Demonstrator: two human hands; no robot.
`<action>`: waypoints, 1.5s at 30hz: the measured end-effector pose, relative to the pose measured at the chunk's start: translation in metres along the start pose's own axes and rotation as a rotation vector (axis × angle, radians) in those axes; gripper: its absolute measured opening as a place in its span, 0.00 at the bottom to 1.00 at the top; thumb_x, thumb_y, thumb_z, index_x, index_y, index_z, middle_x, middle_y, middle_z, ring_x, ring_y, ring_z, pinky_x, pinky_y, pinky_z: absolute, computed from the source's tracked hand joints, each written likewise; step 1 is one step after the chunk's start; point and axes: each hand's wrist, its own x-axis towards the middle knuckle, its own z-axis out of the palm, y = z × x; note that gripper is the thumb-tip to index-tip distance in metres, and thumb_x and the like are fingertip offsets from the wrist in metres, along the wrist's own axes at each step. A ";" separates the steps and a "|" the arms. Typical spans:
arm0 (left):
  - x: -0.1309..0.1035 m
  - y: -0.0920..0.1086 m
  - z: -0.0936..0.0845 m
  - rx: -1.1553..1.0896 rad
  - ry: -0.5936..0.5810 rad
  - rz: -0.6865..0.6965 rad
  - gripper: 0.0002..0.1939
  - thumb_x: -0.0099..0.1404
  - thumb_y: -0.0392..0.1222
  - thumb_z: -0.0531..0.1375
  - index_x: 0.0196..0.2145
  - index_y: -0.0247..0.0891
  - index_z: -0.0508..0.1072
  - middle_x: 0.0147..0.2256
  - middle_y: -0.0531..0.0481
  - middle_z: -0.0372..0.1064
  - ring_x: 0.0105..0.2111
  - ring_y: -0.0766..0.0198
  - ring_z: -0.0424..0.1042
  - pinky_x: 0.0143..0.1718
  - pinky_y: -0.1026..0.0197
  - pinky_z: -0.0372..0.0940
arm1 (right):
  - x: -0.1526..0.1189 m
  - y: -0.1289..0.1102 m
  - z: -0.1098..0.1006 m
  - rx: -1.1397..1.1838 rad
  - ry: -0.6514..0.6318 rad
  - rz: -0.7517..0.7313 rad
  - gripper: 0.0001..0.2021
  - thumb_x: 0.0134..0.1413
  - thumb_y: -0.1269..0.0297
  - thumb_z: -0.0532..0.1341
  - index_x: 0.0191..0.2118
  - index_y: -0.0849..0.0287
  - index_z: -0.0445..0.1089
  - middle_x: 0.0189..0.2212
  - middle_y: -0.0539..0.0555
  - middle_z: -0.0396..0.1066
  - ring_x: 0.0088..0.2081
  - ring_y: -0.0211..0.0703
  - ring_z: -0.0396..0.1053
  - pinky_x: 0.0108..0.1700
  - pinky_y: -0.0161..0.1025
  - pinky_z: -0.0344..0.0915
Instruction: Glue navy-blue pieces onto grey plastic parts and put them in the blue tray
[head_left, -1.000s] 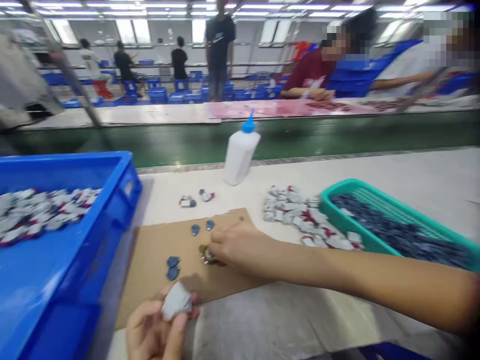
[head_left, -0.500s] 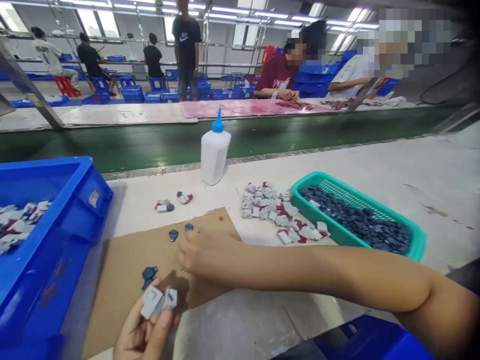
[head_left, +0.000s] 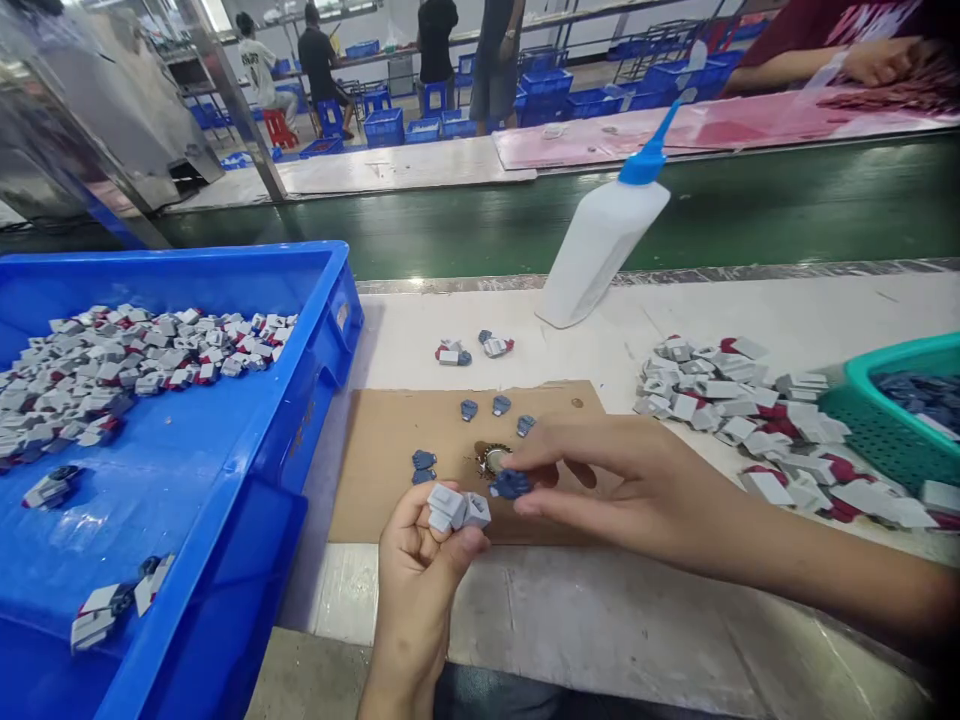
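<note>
My left hand (head_left: 420, 570) grips a small grey plastic part (head_left: 456, 508) near the front edge of a brown cardboard sheet (head_left: 390, 450). My right hand (head_left: 622, 490) pinches a small dark blue piece (head_left: 511, 485) right beside the grey part, almost touching it. Several more blue pieces (head_left: 495, 406) lie loose on the cardboard, with a small round metal cap (head_left: 492, 459) just behind my right fingers. Two joined grey, red and blue parts (head_left: 472, 349) rest on the table behind the cardboard.
A large blue crate (head_left: 247, 450) holding several grey and red parts stands at the left. A pile of grey parts (head_left: 735, 400) and a teal basket (head_left: 855, 420) of blue pieces are at the right. A white glue bottle (head_left: 600, 250) leans behind. Other people work beyond the green conveyor (head_left: 450, 230).
My right hand lifted from the cardboard with a blue piece and brought it to the grey part in my left hand. The view swung left and down.
</note>
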 end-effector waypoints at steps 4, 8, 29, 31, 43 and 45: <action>0.000 0.000 -0.002 0.000 -0.043 -0.009 0.16 0.43 0.39 0.70 0.32 0.38 0.73 0.26 0.55 0.72 0.26 0.72 0.70 0.28 0.72 0.66 | 0.000 -0.007 0.006 -0.004 -0.040 -0.034 0.07 0.53 0.65 0.60 0.37 0.61 0.69 0.30 0.51 0.70 0.31 0.32 0.66 0.32 0.28 0.61; 0.000 0.001 -0.003 -0.003 -0.084 -0.019 0.16 0.44 0.37 0.70 0.33 0.39 0.73 0.27 0.56 0.73 0.26 0.73 0.69 0.29 0.73 0.65 | 0.001 -0.004 0.009 -0.027 -0.039 -0.041 0.07 0.53 0.64 0.59 0.37 0.61 0.68 0.31 0.51 0.70 0.33 0.33 0.67 0.33 0.29 0.62; -0.002 -0.001 0.001 0.038 -0.070 0.016 0.13 0.44 0.28 0.68 0.29 0.40 0.75 0.25 0.58 0.74 0.27 0.75 0.71 0.30 0.79 0.64 | 0.012 -0.002 -0.010 -0.205 -0.385 -0.204 0.06 0.60 0.64 0.53 0.41 0.56 0.65 0.30 0.48 0.65 0.32 0.31 0.61 0.31 0.31 0.53; -0.002 -0.002 0.001 0.052 -0.078 0.022 0.14 0.43 0.28 0.68 0.29 0.40 0.75 0.24 0.58 0.73 0.26 0.76 0.71 0.29 0.79 0.64 | 0.012 0.002 -0.010 -0.146 -0.425 -0.182 0.07 0.60 0.63 0.54 0.39 0.58 0.66 0.29 0.48 0.65 0.30 0.31 0.60 0.30 0.30 0.52; 0.003 -0.007 -0.012 0.118 -0.178 0.028 0.15 0.44 0.26 0.67 0.30 0.40 0.74 0.26 0.57 0.74 0.27 0.74 0.72 0.29 0.77 0.65 | 0.021 0.006 -0.009 0.029 -0.517 -0.151 0.08 0.57 0.65 0.57 0.37 0.64 0.70 0.27 0.50 0.65 0.29 0.31 0.60 0.30 0.29 0.54; 0.002 -0.007 -0.011 0.111 -0.157 0.029 0.15 0.44 0.27 0.68 0.30 0.40 0.74 0.26 0.57 0.74 0.27 0.73 0.73 0.29 0.77 0.66 | 0.022 0.006 -0.009 0.033 -0.526 -0.148 0.07 0.56 0.66 0.57 0.36 0.64 0.70 0.27 0.50 0.65 0.29 0.31 0.60 0.31 0.29 0.55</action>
